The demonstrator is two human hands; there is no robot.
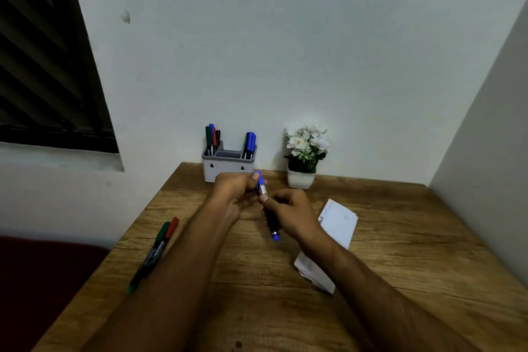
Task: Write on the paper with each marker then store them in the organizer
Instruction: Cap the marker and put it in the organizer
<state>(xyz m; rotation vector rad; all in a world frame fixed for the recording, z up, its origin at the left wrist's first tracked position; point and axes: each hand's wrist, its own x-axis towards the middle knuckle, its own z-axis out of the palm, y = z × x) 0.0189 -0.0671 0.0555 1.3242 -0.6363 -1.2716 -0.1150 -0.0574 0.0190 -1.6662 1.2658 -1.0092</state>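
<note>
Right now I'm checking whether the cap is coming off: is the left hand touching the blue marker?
Touching. The head view shows the left hand pinching the blue marker at its cap end; the right hand grips its barrel.

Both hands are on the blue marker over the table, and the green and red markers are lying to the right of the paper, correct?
Not quite. The head view shows the green marker and red marker lying on the table's left side, far from the paper, which is on the right. The left hand and right hand do both hold the blue marker.
</note>
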